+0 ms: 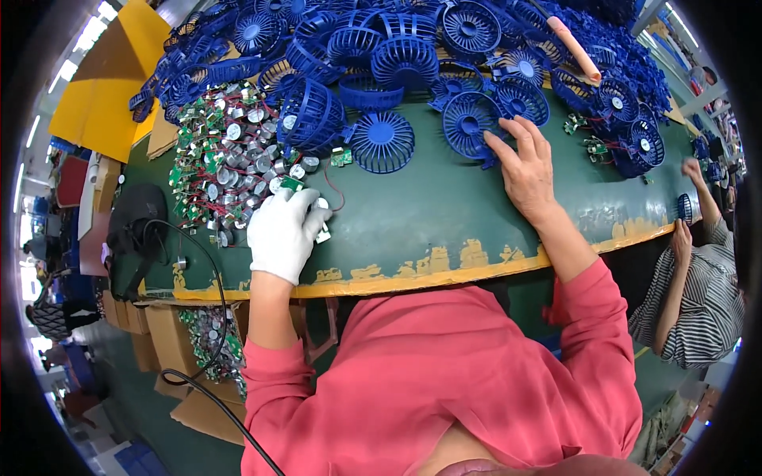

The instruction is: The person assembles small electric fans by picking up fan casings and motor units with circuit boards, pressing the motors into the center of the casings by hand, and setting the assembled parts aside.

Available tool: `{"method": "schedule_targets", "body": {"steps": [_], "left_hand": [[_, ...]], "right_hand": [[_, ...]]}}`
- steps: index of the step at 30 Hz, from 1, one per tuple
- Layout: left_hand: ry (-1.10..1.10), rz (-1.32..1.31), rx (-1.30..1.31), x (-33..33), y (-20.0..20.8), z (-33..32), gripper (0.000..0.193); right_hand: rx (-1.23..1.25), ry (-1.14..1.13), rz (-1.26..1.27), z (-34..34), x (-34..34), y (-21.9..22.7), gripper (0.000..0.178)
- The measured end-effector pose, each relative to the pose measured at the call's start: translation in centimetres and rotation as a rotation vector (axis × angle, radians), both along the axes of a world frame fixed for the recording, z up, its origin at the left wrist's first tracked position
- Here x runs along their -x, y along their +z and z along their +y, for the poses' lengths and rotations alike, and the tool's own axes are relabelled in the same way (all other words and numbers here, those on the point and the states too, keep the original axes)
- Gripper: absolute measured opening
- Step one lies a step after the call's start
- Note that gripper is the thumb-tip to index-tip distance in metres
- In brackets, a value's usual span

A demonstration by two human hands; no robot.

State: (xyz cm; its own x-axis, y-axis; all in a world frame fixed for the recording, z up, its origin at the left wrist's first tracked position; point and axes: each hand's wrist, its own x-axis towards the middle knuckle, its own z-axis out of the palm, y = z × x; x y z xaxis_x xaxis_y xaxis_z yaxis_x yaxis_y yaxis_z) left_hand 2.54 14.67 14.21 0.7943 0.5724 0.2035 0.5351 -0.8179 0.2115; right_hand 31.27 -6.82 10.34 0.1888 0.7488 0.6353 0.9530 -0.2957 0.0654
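The gloved left hand (284, 230) closed on a motor (321, 224) near the bench's front edge; its red wire (336, 193) could snag the motor heap (222, 159). The right hand (525, 163), open, pressed a blue grille (470, 123).

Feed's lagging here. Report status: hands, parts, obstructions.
Left hand, gloved, on the motor pile, grip unclear. Right hand bare, open, fingertips on a blue fan grille. Bench between them bare.
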Motion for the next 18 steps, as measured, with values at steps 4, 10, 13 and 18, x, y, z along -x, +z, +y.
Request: {"method": "schedule_targets", "body": {"steps": [4, 10, 13, 18], "left_hand": [[-0.053, 0.002, 0.005, 0.2, 0.3, -0.6, 0.031], [-0.090, 0.077, -0.067, -0.3, 0.5, -0.3, 0.030], [-0.090, -0.093, -0.060, -0.7, 0.9, -0.6, 0.024], [-0.049, -0.819, 0.142, -0.5, 3.1, -1.3, 0.028]], "right_hand": [[-0.026, -0.027, 0.012, 0.2, -0.7, -0.3, 0.037], [-0.033, 0.157, 0.062, -0.4, -0.1, 0.5, 0.029], [-0.020, 0.371, 0.147, -0.8, 2.1, 1.2, 0.024], [0.062, 0.521, 0.217, -2.4, 6.9, 1.3, 0.024]]}}
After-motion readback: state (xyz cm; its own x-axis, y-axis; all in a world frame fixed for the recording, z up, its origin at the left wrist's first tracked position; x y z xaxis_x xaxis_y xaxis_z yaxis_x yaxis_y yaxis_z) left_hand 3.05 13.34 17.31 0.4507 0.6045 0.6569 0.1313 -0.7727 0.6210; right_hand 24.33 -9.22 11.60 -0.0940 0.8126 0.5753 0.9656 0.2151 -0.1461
